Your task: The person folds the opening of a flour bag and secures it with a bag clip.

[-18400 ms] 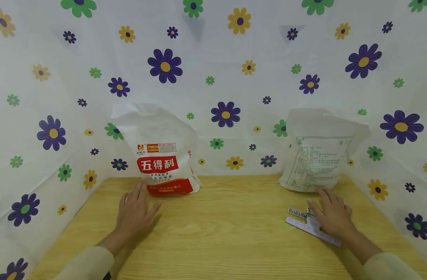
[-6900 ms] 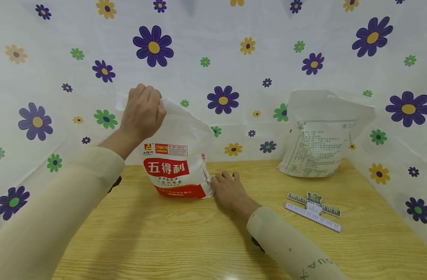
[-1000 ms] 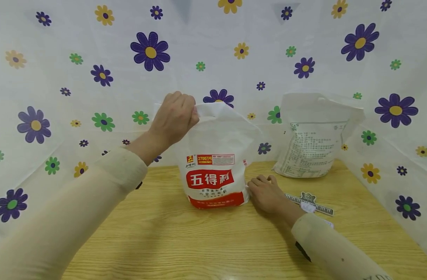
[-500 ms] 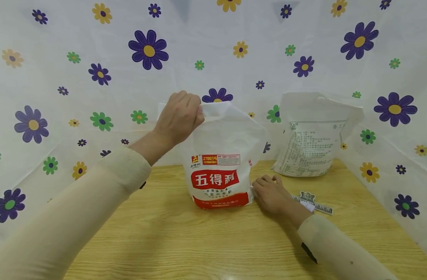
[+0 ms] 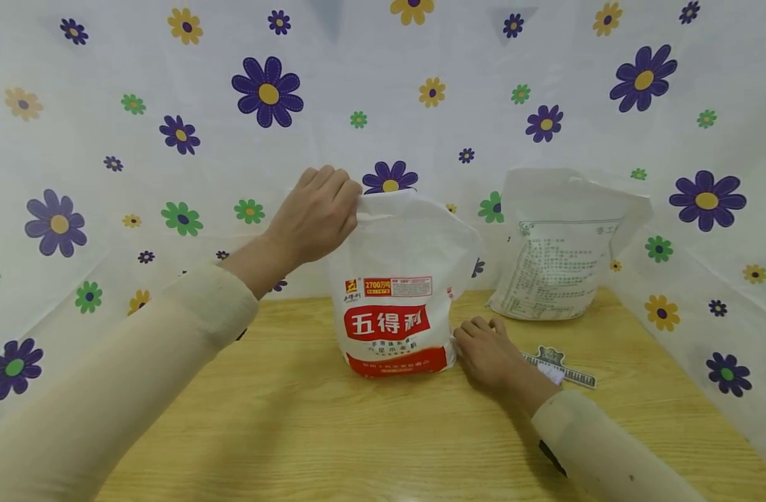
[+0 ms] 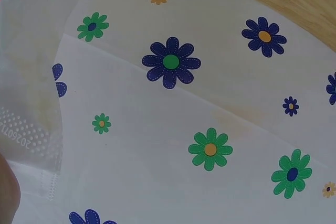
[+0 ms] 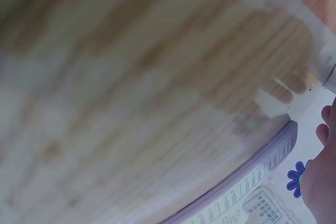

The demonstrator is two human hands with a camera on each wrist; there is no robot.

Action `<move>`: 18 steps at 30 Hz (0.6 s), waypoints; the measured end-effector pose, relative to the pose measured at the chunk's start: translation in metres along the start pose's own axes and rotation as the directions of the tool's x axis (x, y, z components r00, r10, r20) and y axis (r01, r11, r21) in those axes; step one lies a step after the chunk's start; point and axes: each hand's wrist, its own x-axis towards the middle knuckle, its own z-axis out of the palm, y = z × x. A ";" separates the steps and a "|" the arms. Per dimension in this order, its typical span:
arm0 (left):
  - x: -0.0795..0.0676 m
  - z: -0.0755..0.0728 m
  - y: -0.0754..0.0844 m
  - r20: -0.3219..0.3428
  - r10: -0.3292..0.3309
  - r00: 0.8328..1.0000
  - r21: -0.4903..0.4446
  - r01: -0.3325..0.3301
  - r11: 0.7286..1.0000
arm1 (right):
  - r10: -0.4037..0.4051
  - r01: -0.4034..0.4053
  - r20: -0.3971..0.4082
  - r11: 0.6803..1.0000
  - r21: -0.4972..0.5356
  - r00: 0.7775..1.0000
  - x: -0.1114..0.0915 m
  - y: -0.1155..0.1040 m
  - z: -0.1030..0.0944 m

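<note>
In the head view we see the left hand (image 5: 313, 216) clenched on the top of the red-labelled flour bag (image 5: 401, 254), which stands on the wooden table (image 5: 357, 436). The right hand (image 5: 489, 353) touches its lower corner; we cannot tell whether it pinches. The left wrist view shows us flowered sheeting (image 6: 136, 177); the right wrist view, a lilac keyboard-patterned clip (image 7: 236, 186).

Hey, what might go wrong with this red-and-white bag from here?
The left hand holds the red-and-white bag by only one side of its top, so it could tilt or slip. The keyboard-patterned clip lies near the right hand, which might knock it drawing back.
</note>
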 end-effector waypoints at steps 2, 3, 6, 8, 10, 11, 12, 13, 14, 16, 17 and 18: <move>-0.002 0.000 -0.002 0.002 0.016 1.000 0.010 -0.016 1.000 | 0.003 -0.003 0.012 1.000 0.005 1.000 0.000 0.000 0.000; -0.003 0.000 -0.002 0.003 0.022 1.000 0.014 -0.022 1.000 | 0.003 -0.003 0.016 1.000 0.006 1.000 0.000 0.001 0.001; -0.006 -0.001 -0.004 -0.002 0.026 1.000 0.019 -0.026 0.999 | 0.007 -0.008 0.017 1.000 0.025 1.000 0.000 -0.001 -0.001; -0.008 -0.003 -0.005 -0.007 0.037 0.999 0.019 -0.037 0.999 | 0.011 -0.011 0.000 0.998 0.062 1.000 0.001 -0.001 -0.004; -0.010 -0.004 -0.004 -0.012 0.059 0.998 0.018 -0.059 0.998 | 0.005 -0.002 -0.027 0.995 0.103 1.000 0.000 0.000 -0.007; -0.010 -0.004 -0.004 -0.016 0.074 0.997 0.019 -0.073 0.997 | 0.003 0.002 -0.041 0.992 0.122 0.999 -0.001 0.001 -0.010; -0.010 -0.005 -0.004 -0.023 0.089 0.996 0.021 -0.088 0.996 | 0.000 0.008 -0.055 0.990 0.142 0.998 -0.001 0.003 -0.013; -0.010 -0.005 -0.003 -0.030 0.103 0.994 0.024 -0.102 0.994 | 0.000 0.010 -0.064 0.988 0.151 0.998 -0.001 0.005 -0.017; -0.010 -0.005 -0.003 -0.037 0.117 0.992 0.028 -0.116 0.993 | -0.001 0.013 -0.076 0.987 0.161 0.997 -0.001 0.008 -0.021; -0.009 -0.005 -0.003 -0.052 0.136 0.989 0.042 -0.134 0.990 | 0.011 0.008 -0.102 0.983 0.182 0.995 0.002 0.013 -0.033; -0.008 -0.005 -0.002 -0.058 0.144 0.988 0.050 -0.141 0.989 | 0.021 0.001 -0.116 0.982 0.188 0.993 0.005 0.015 -0.040; -0.008 -0.005 -0.002 -0.065 0.150 0.987 0.056 -0.147 0.988 | 0.029 -0.003 -0.135 0.982 0.189 0.990 0.008 0.017 -0.047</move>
